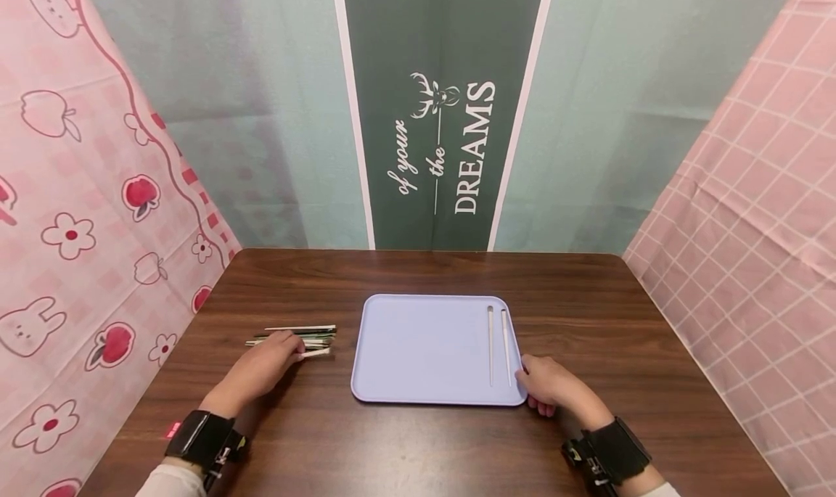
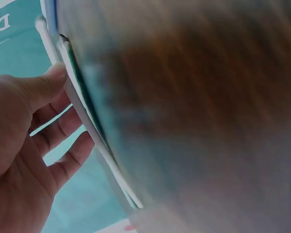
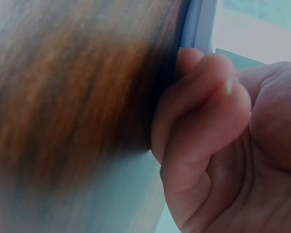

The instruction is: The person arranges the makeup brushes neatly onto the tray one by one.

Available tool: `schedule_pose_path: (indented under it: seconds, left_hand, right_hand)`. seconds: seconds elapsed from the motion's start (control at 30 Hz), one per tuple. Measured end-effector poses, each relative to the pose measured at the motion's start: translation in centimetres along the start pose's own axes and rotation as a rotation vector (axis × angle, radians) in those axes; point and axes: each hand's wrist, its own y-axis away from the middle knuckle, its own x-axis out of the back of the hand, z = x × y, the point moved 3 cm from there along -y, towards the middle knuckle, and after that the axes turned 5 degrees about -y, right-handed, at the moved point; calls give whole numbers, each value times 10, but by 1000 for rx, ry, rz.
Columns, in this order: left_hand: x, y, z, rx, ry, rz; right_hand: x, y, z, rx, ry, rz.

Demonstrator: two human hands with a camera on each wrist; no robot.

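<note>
My left hand (image 1: 269,363) is at a small bunch of paintbrushes (image 1: 305,329) on the left of the table. Its thumb and fingers pinch a pale-handled paintbrush (image 1: 318,353), whose head points right. In the left wrist view, the thumb lies along a pale handle (image 2: 75,99), with a dark green one beside it. At the tray's lower right corner, my right hand (image 1: 547,381) holds the rim with curled fingers. The lavender tray (image 1: 424,348) carries two slim paintbrushes: one (image 1: 490,344) upright in view, the other (image 1: 506,348) slanting along the right edge.
A dark wood-grain table (image 1: 431,446) lies under everything. Behind it hangs a green curtain (image 1: 294,120) with lettering. Pink patterned cloth (image 1: 85,214) closes the left side, and pink checked cloth (image 1: 738,228) the right.
</note>
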Motion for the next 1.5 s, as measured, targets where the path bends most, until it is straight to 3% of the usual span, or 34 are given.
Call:
schedule_pose_path:
  seconds: [0.27,0.5,0.77,1.03,1.17,1.5]
  left_hand:
    - [6,-14,14,30,-39,11]
    - [4,-28,21,172,5,-90]
    - [3,-40,33,231,43,-80]
    - [2,-53,46,391,186,-178]
    - [1,-58,52,451,209,-184]
    - [0,-66,65,483,194,-201]
  right_hand:
    - [0,1,0,-8,2,2]
    - [0,1,0,-8,-1,0]
    - [0,1,0,-5,-4,-2]
    - [0,1,0,-4,-6,2]
    - [0,1,1,2,-7,-2]
    - [0,-1,3,-1,-6,-4]
